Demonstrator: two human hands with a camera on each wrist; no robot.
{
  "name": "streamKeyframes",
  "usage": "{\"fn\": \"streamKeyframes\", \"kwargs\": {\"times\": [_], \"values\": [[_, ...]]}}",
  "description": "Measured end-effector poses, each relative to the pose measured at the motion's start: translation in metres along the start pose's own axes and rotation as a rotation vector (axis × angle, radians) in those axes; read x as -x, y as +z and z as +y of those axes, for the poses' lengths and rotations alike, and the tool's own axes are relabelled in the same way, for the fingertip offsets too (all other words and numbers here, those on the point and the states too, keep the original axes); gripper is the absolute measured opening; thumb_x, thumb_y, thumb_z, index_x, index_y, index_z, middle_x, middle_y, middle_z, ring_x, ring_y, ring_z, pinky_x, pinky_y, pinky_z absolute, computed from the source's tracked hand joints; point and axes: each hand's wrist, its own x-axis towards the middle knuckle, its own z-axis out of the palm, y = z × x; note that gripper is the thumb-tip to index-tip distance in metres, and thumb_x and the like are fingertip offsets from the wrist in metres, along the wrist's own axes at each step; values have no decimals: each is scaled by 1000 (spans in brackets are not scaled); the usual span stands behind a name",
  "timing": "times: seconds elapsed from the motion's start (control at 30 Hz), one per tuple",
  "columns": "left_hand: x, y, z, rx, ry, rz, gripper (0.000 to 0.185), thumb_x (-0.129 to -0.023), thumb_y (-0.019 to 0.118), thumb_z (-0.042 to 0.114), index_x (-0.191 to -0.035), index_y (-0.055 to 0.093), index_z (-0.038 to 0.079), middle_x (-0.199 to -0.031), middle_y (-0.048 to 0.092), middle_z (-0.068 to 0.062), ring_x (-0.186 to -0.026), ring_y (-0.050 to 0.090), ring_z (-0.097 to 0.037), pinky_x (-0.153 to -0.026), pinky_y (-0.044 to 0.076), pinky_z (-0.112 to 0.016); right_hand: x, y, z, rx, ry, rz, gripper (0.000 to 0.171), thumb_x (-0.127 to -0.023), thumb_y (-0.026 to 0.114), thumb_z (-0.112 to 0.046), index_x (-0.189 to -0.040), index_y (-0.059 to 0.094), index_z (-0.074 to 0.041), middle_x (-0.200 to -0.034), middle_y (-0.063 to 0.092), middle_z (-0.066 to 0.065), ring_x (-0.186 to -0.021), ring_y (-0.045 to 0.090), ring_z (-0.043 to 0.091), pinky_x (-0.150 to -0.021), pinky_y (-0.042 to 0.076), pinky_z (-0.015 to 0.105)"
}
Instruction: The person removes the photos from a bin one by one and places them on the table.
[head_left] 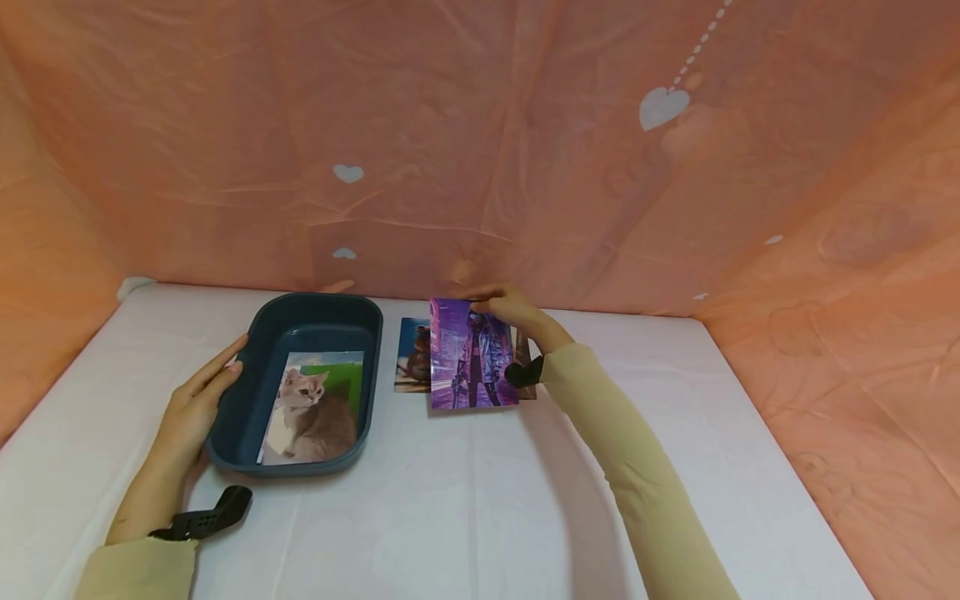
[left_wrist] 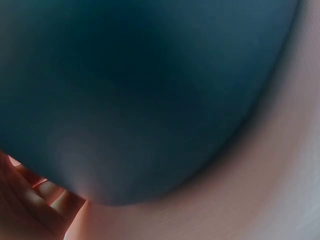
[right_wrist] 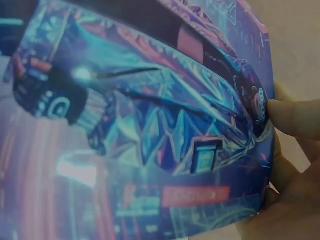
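Your left hand (head_left: 197,400) is resting with straight fingers against the outer wall of the dark blue tray (head_left: 247,392), which is holding a cat photo (head_left: 315,408). Your right hand (head_left: 517,315) is pinching the purple picture card (head_left: 471,354) by its top edge, lifting it above other cards (head_left: 412,354) lying beside the tray on the white table (head_left: 480,500).

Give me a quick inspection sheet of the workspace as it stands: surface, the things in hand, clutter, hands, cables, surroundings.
Surface: white table cover, creased.
Job's things: purple photo card lifted at its top edge; dark blue tray with a cat photo lying inside.
Clutter: another photo flat on the table, partly behind the purple card; more may lie under it, cannot tell.
Hands: right hand pinches the purple card's top edge, thumb on its face; left hand rests flat against the tray's outer left wall.
Cables: nothing seen; a black strap shows at the left wrist.
Surroundings: orange sheet with white hearts behind and at both sides.
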Motion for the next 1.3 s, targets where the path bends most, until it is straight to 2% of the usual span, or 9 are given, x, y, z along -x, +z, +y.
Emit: {"fn": "streamKeyframes", "kwargs": {"times": [0.2, 0.67, 0.97, 1.07, 1.3], "values": [[1, -1, 0, 28, -19, -11, 51, -100, 42, 47, -148, 32, 36, -157, 22, 13, -148, 8, -21, -117, 3, -58, 5, -12, 11, 36, -12, 22, 36, -91, 56, -7, -126, 63, -3, -133, 58, 14, -120, 52, 23, -106, 38, 35], [2, -1, -2, 30, 2, -20, 51, -100, 41, 47, -149, 32, 35, -157, 21, 12, -149, 6, -24, -115, 1, -61, 16, -39, 31, 111, 46, 28, 36, -92, 55, -5, -127, 61, -2, -132, 58, 19, -121, 52, 30, -106, 40, 42], [2, -2, -4, -4, 9, -19, 51, -100, 41, 46, -149, 31, 35, -155, 24, 17, -143, 16, -6, -118, 7, -54, 26, -64, 42, 150, 94, -10, 39, -94, 53, -6, -132, 55, 2, -138, 51, 23, -126, 46, 32, -110, 34, 46], [2, -2, -4, -4, 3, -20, 51, -100, 40, 47, -149, 31, 35, -155, 24, 17, -142, 18, -4, -119, 9, -52, 29, -71, 46, 147, 120, -23, 40, -95, 50, -6, -134, 53, 3, -139, 50, 24, -125, 45, 31, -112, 32, 46], [1, -2, -4, 15, 1, -23, 51, -100, 41, 47, -149, 31, 36, -156, 22, 16, -146, 13, -10, -117, 5, -57, 35, -84, 59, 152, 134, -6, 39, -94, 52, -6, -133, 55, 2, -138, 51, 24, -127, 45, 32, -111, 33, 45]]}}
